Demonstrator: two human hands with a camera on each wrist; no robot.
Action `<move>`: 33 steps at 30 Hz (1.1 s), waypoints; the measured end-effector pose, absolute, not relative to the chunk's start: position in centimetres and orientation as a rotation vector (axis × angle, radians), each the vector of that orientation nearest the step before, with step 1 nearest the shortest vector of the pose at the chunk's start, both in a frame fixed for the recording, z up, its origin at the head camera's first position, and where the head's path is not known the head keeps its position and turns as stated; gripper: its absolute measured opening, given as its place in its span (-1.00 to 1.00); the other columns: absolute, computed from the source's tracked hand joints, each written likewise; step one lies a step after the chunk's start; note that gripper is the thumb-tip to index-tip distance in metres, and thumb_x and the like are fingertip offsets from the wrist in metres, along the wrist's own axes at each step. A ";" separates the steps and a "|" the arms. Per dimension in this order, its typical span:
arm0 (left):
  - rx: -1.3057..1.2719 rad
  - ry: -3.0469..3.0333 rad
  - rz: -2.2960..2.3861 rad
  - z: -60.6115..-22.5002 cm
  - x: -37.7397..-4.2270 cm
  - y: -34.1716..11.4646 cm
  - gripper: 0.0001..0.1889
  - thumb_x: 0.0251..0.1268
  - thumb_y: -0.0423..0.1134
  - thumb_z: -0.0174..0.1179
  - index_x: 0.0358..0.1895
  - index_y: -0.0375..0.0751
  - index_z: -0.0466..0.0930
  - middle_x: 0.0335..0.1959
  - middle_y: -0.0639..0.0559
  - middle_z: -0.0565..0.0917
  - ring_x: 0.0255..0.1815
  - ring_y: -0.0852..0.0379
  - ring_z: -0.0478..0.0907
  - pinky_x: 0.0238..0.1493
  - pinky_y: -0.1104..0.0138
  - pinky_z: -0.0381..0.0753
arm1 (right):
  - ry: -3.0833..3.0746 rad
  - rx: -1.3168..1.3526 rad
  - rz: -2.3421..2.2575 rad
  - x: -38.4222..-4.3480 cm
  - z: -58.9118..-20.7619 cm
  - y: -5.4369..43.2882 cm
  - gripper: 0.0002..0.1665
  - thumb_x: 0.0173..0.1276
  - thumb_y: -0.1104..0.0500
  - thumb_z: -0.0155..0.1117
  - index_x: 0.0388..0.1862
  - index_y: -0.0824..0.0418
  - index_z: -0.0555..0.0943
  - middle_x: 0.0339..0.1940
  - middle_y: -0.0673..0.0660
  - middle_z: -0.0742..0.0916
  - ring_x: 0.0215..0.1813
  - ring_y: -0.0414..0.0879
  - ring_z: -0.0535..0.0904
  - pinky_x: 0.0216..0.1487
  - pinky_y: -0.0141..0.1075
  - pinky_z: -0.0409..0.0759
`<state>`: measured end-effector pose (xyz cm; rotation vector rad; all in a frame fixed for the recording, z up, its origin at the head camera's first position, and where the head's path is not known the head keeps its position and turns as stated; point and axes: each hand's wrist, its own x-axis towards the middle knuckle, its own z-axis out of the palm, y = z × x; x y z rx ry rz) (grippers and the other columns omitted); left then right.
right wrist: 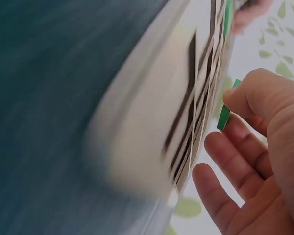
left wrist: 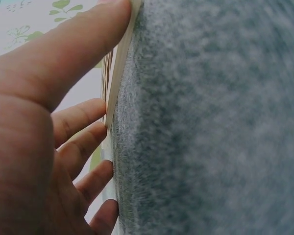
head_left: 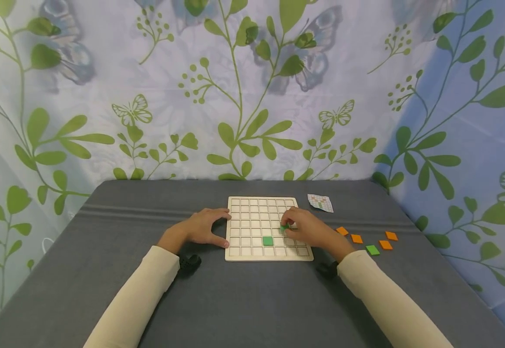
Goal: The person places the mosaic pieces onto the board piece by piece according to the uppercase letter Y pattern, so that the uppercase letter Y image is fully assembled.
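A pale wooden grid board [head_left: 245, 216] lies flat on the grey table. One green square tile [head_left: 267, 240] sits in a cell near the board's front middle. My right hand [head_left: 306, 227] is over the board's right half and pinches another green tile [right wrist: 225, 116] between thumb and fingers, just above the cells. At the left edge, my left hand [head_left: 202, 227] touches the board with thumb and fingertips spread and fairly straight. In the left wrist view the thumb [left wrist: 83, 44] rests against the board's rim [left wrist: 118, 73].
Right of the board lie several orange tiles [head_left: 356, 239] and a light green tile [head_left: 372, 250]. Behind them is a small paper card [head_left: 320, 202] printed with a coloured grid. A leaf-patterned curtain [head_left: 252, 96] hangs behind the table [head_left: 244, 304].
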<state>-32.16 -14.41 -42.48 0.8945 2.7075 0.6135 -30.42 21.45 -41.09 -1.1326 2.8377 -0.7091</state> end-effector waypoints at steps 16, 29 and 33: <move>0.873 2.704 0.632 -42.4 -32.3 -14.4 -0.09 0.10 0.30 0.43 0.49 -0.03 0.37 0.58 0.02 0.20 0.56 -0.21 0.08 0.40 -0.28 0.04 | 2.708 -1.193 -0.662 -30.8 -40.9 17.1 -0.87 0.46 0.29 0.33 -0.06 0.15 0.66 -0.10 0.00 0.63 -0.07 -0.12 0.59 -0.02 -0.21 0.58; 0.884 2.698 0.644 -42.4 -32.2 -14.4 -0.08 0.11 0.31 0.43 0.49 -0.03 0.36 0.59 0.04 0.20 0.55 -0.21 0.08 0.40 -0.28 0.04 | 2.741 -1.227 -0.552 -30.6 -40.3 17.0 -0.86 0.48 0.30 0.29 -0.09 0.11 0.72 -0.12 -0.05 0.67 -0.14 -0.19 0.62 -0.11 -0.26 0.60; 0.875 2.702 0.640 -42.3 -32.1 -14.5 -0.09 0.10 0.30 0.43 0.48 -0.03 0.37 0.59 0.02 0.20 0.55 -0.21 0.08 0.40 -0.28 0.05 | 2.730 -1.261 -0.528 -30.4 -40.2 17.4 -0.82 0.50 0.29 0.27 0.01 0.16 0.71 -0.03 0.01 0.68 -0.05 -0.13 0.64 -0.04 -0.22 0.61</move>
